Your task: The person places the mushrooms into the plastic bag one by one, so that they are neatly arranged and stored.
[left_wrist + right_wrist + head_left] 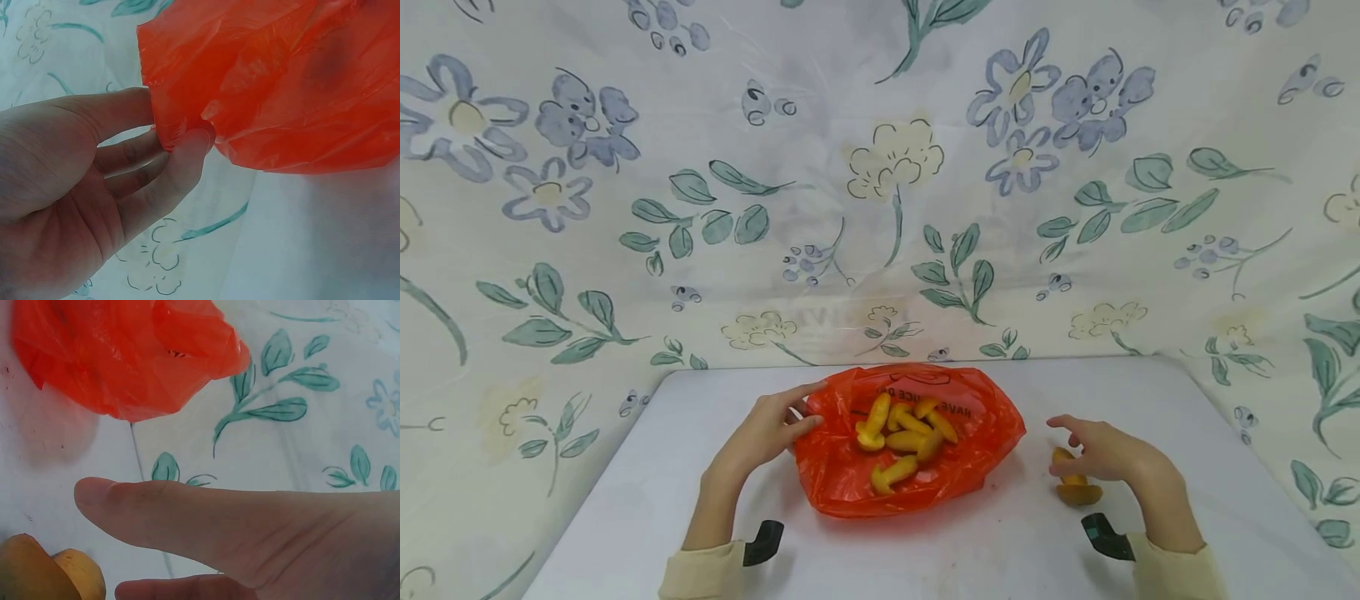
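Note:
A red plastic bag (842,487) lies with its mouth spread open, and several yellow mushrooms (910,442) sit inside it. My left hand (771,429) pinches the bag's left edge; in the left wrist view the thin film (181,94) passes between thumb and fingers. To the right of the bag a single yellow mushroom (1079,495) lies on the table, cap toward me. My right hand (1108,454) hovers over it, fingers apart and partly hiding its stem. In the right wrist view that mushroom (31,572) shows at the lower left, beyond the thumb (144,509).
The white table (940,562) ends at the back against a hanging cloth (820,250) printed with flowers and leaves, which also falls along both sides. Black wrist mounts (763,543) stick out inward from both sleeves.

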The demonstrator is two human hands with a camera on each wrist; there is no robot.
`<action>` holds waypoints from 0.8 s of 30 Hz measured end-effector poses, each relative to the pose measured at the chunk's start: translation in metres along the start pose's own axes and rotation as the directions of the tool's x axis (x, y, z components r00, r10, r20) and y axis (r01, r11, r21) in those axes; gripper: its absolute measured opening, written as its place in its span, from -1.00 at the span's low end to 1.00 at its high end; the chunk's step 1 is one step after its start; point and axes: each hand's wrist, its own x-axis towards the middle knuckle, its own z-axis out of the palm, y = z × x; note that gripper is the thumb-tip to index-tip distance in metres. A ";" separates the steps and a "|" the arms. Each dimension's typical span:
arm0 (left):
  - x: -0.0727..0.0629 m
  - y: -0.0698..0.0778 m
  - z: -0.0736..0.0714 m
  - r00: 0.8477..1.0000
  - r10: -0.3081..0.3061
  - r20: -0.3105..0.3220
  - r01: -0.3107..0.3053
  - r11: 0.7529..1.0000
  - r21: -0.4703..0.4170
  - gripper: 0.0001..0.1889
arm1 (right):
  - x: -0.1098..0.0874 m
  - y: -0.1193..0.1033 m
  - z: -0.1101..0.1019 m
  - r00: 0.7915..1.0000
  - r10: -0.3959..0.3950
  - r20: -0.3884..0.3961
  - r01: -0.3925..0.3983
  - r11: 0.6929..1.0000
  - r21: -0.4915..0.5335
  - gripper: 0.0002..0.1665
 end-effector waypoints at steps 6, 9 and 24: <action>-0.002 -0.001 0.000 1.000 -0.005 -0.002 0.005 1.000 -0.008 -0.44 | 0.002 0.004 -0.001 0.999 0.031 -0.014 -0.031 0.999 -0.009 -0.13; -0.002 -0.002 0.000 1.000 -0.003 -0.003 0.003 1.000 -0.008 -0.44 | 0.003 0.005 -0.002 0.999 0.038 -0.011 -0.038 0.999 -0.015 -0.13; -0.001 0.000 -0.001 1.000 0.013 0.001 -0.013 1.000 0.003 -0.45 | 0.004 0.008 0.003 0.996 0.089 0.001 -0.089 0.995 -0.033 -0.17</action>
